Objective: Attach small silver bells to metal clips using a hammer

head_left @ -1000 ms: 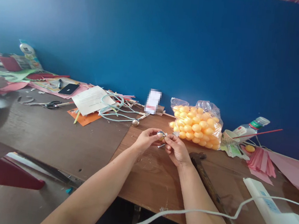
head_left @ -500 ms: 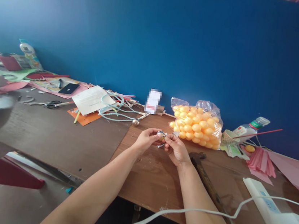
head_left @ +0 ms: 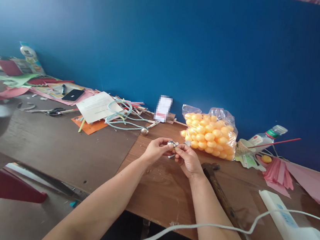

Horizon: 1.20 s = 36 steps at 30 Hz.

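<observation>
We've got our left hand (head_left: 156, 149) gripping a shiny ball (head_left: 170, 143), right hand (head_left: 188, 159) pinched closed at its edge, probably because round stuff rolls around the worktop (head_left: 160, 186).

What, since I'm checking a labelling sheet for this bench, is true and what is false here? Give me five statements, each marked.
1. The left hand holds a shiny silver metal ball. True.
2. The clear plastic bag of round orange balls stands left of both hands. False: the bag stands beyond them, to the right of the held ball.
3. A second silver metal ball lies beside the looped pale-blue cord. True.
4. The two hands are wide apart. False: the right hand is close against the left, at the held ball.
5. The white plastic power strip lies left of the brown-handled hammer. False: it lies to the hammer's right.
</observation>
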### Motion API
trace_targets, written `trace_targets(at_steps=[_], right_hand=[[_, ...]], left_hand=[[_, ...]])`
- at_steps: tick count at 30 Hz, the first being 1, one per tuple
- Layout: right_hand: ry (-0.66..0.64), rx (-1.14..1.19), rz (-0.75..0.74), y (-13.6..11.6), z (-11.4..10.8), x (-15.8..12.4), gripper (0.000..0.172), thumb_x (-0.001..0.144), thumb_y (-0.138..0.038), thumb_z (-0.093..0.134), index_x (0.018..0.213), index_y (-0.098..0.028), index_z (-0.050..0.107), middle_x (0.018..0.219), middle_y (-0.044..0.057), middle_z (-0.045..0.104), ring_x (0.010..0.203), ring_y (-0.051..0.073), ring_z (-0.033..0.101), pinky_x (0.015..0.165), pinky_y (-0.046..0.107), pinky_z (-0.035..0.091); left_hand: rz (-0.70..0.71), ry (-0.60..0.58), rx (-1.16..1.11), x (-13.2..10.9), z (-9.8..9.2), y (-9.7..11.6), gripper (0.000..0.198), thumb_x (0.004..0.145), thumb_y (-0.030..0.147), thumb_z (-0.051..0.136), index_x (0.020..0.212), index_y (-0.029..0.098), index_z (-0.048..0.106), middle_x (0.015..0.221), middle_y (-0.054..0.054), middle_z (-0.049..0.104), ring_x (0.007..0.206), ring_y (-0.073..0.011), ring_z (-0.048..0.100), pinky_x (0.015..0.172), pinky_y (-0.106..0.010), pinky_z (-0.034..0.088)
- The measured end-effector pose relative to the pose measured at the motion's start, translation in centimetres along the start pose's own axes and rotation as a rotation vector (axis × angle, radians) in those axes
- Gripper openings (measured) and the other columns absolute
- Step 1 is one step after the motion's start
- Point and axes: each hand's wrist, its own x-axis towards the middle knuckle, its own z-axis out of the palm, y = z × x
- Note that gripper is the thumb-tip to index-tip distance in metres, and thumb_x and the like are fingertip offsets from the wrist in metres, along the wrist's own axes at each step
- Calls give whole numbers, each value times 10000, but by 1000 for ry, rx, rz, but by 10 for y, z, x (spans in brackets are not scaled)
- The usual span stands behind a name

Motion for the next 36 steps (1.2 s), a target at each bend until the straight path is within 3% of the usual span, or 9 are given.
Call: trace_targets(at_steps=[18, 26, 36], right_hand=[[-7, -85, -12, -2, 0, -1, 304, 664, -356, 783, 739, -184, 544, 624, -19, 633, 436, 59, 479, 386, 171, 361], [-10, 31, 22, -1, 1, -2, 323, 704, -452, 745, 809, -194, 582, 654, -13, 630, 479, 72, 525, 416, 176, 425], [-3, -53, 9, 2, 1, 0, 311, 688, -380, 768, 755, -190, 532, 624, -34, 608, 462, 56, 498, 404, 159, 401]], left_hand=[[-57, -11, -22, -3, 3, 1, 343, 710, 279, 753, 988, 99, 665, 963, -119, 698, 722, -162, 683, 756, -329, 563], [-37, -51, -74, -1, -1, -1, 334, 722, 300, 744, 988, 110, 676, 960, -108, 698, 776, -157, 672, 759, -301, 559], [-41, 25, -51, -5, 6, 5, 316, 703, 221, 754, 974, 91, 657, 961, -108, 696, 701, -150, 675, 758, -338, 567]])
